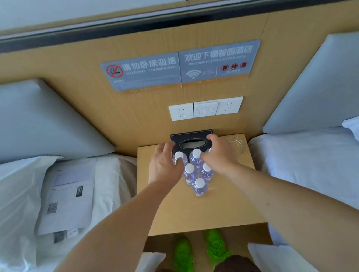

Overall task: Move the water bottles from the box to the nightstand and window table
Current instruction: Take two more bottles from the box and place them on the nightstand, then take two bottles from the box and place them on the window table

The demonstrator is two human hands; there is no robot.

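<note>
A: Pale wood-grain nightstand (226, 206), flat and square-edged, set between two beds in white linen. Same laminate on the wall panel behind. Black stitched tissue box (192, 142) with an oval slot at the back edge; clear glass ashtray (237, 144) to its right, faint against the wood.

B: And the bottles?

A: Small clear plastic water bottles (199, 185), ribbed, tinted faintly violet, round white caps. Packed upright in a tight triangle on the nightstand top, point toward the camera. Five caps plain to see; a sixth at back right mostly hidden under the right hand.

B: Hands?

A: Left hand (163, 164) curled against the left flank of the cluster, fingers wrapped round the back-left bottle (179, 157). Right hand (218, 156) cupped over the right flank, fingers bent round the back-right bottle there. Front bottle standing free, well clear of both palms.

B: Elsewhere?

A: Printed sheets (69, 191) with a QR code lying on the left bed. Grey signs (180, 68) and white sockets (206, 108) on the panel. Green shoes (183, 255) on the floor below.
</note>
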